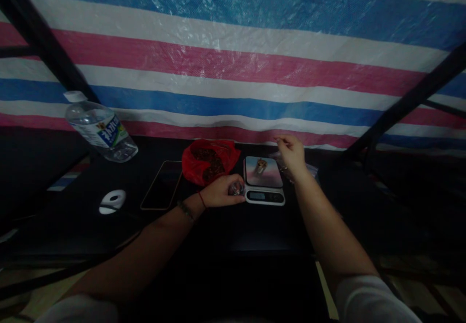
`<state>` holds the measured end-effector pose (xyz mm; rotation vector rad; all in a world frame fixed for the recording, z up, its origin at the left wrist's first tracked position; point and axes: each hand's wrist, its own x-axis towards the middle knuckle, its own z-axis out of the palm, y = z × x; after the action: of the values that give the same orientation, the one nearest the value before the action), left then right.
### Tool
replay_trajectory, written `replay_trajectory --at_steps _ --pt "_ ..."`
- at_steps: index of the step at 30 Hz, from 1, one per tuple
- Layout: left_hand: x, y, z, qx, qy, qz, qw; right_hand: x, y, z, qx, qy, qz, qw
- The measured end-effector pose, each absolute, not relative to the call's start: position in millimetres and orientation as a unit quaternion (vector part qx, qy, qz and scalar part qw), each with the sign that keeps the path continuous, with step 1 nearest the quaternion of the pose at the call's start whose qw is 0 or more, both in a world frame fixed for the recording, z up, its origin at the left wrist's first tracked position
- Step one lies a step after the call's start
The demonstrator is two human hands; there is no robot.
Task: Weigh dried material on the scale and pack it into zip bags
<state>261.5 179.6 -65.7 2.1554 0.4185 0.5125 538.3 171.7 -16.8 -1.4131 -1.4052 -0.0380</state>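
Observation:
My left hand (220, 193) rests on the dark table just left of a small white kitchen scale (263, 181), its fingers curled round a small clear, shiny thing I cannot name. A tiny brownish item (260, 165) sits on the scale's plate. My right hand (291, 154) hovers above the scale's right edge, fingertips pinched together near some clear plastic (310, 168); what it pinches is too small to make out. A red plastic bag (208, 161) holding dark brown contents lies open just behind my left hand.
A phone (162, 185) lies flat left of the bag, a white mouse (112, 201) further left. A clear water bottle (99, 128) leans at the back left. A striped red, white and blue tarp (233, 60) hangs behind the table, crossed by dark metal bars (404, 104).

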Motion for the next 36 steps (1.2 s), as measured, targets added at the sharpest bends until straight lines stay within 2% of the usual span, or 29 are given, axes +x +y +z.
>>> replay_trajectory --at_steps 4,9,16,24,36 --pt "262.2 181.4 -67.0 0.844 0.224 0.233 0.428 569.4 162.7 -55.2 -0.641 -0.516 0.014 0.568" --pt "263.0 181.3 -67.4 0.85 0.228 0.226 0.418 569.3 160.1 -70.6 -0.626 -0.547 0.064 0.552" --pt "263.8 180.6 -64.7 0.849 0.224 0.221 0.424 550.7 153.2 -68.1 -0.579 -0.668 0.162 0.439" --pt "261.7 182.1 -66.2 0.841 0.192 0.215 0.459 545.2 151.0 -69.5 -0.606 -0.686 0.147 0.375" --pt "261.7 181.1 -63.0 0.846 0.19 0.205 0.455 536.3 149.5 -67.3 -0.604 -0.725 0.085 0.319"
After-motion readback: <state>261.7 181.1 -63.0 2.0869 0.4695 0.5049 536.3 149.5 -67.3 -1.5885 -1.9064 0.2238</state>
